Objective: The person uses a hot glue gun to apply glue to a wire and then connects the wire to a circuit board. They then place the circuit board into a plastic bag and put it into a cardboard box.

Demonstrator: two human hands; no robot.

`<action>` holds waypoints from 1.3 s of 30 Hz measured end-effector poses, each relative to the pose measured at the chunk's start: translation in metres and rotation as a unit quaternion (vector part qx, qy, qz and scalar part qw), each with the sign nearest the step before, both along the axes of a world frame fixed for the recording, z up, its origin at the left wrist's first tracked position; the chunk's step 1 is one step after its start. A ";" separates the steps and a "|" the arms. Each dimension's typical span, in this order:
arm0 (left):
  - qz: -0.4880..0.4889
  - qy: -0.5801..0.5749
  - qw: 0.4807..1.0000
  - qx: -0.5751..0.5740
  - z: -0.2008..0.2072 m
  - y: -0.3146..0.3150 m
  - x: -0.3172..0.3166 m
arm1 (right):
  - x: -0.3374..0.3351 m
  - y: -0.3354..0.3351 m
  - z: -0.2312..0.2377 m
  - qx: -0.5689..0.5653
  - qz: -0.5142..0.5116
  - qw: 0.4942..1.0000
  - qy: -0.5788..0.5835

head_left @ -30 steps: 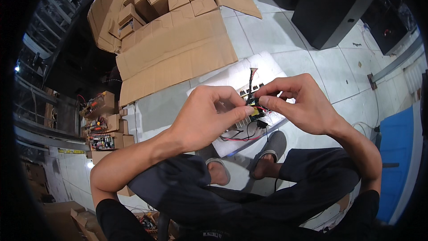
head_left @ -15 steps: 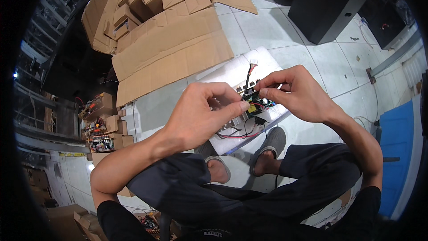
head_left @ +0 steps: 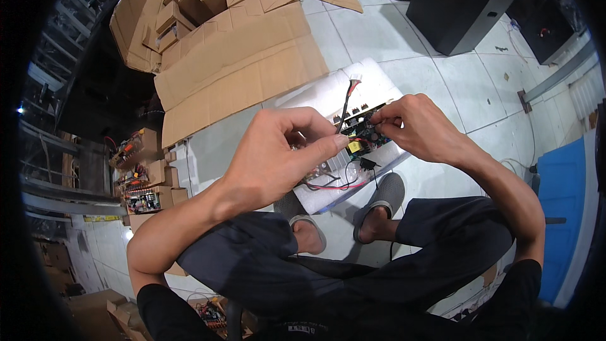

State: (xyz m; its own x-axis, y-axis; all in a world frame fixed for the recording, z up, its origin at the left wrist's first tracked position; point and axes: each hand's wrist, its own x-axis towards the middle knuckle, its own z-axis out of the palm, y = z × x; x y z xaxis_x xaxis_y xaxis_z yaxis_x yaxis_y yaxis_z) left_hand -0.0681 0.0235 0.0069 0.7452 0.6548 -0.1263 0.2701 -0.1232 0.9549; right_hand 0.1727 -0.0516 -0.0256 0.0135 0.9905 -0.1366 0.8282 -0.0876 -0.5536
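Note:
A circuit board (head_left: 362,135) with a yellow component and a metal heat sink rests on a white foam block (head_left: 375,79) in front of my feet. My left hand (head_left: 271,158) pinches a black-and-red cable (head_left: 346,102) between thumb and forefinger; its white plug end points away from me. Over the board's right part, the thumb and fingers of my right hand (head_left: 424,127) are pressed together. Whatever lies between them is hidden. Thin black and red wires (head_left: 341,186) loop over the near side of the foam.
An open carton (head_left: 246,57) packed with small brown boxes stands at the far left. More boards with components (head_left: 140,180) sit on boxes at left. Black cabinets (head_left: 464,6) stand at the far right, and a blue panel (head_left: 564,208) is at the right edge.
My right hand has shifted slightly and its fingers have come closer together at the board; a pale strip beside them no longer shows. My left hand keeps its pinch on the cable.

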 end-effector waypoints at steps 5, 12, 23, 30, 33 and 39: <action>-0.001 0.000 1.000 0.018 -0.001 0.000 -0.001 | 0.004 0.002 -0.003 0.041 -0.007 0.998 -0.035; 0.000 0.011 1.000 0.016 0.004 -0.001 0.000 | 0.006 0.002 -0.011 -0.007 -0.004 0.998 -0.059; 0.006 0.013 1.000 0.002 0.003 -0.001 0.000 | -0.008 -0.003 0.018 0.170 -0.030 0.983 0.067; -0.010 0.013 1.000 0.012 0.001 -0.002 0.002 | -0.013 -0.008 0.024 0.251 -0.041 0.943 0.217; -0.019 0.031 0.999 -0.005 0.002 -0.002 0.000 | -0.014 -0.008 0.032 0.189 -0.046 0.952 0.238; -0.064 0.078 0.995 0.010 0.007 -0.004 0.003 | -0.010 -0.009 0.037 0.086 -0.078 0.951 0.287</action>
State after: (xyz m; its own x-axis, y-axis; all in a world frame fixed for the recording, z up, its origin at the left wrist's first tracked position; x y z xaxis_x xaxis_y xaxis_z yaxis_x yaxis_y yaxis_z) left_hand -0.0650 0.0199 0.0135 0.7950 0.5594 -0.2346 0.3954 -0.1846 0.8998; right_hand 0.1628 -0.0602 0.0111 0.1346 0.9909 -0.0014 0.3701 -0.0515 -0.9276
